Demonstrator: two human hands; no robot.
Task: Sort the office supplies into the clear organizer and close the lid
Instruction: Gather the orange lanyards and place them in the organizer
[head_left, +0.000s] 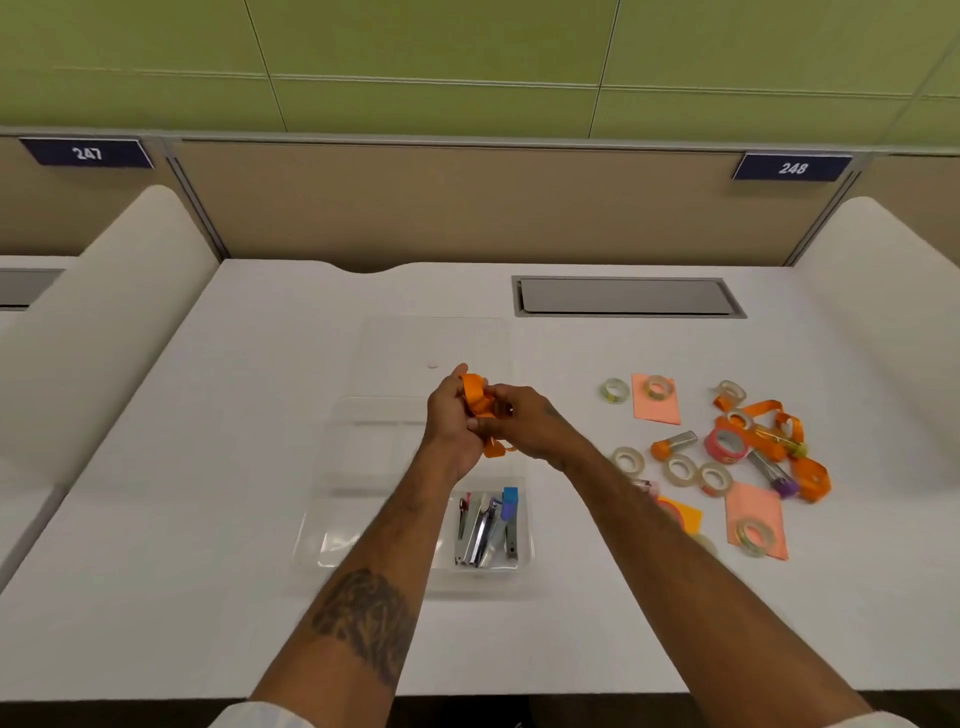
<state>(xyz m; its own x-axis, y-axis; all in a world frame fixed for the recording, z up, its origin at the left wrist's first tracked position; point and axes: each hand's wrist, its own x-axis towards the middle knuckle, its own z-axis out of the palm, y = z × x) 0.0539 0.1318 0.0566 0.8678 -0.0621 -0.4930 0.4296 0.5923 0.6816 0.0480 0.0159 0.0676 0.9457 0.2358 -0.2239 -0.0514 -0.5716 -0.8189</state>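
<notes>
Above the clear organizer (332, 540), we pinch a limp, light orange ribbon (478, 397) between our left hand (451, 415) and right hand (519, 423), both closed on it, and judge it needs gathering into a bundle, since loose ends will slip.

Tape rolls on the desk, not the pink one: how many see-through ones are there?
9 visible. Two by the upper pink note, two among the orange ribbon, three clustered below, one on the lower note, one half-hidden by the right forearm.
</notes>
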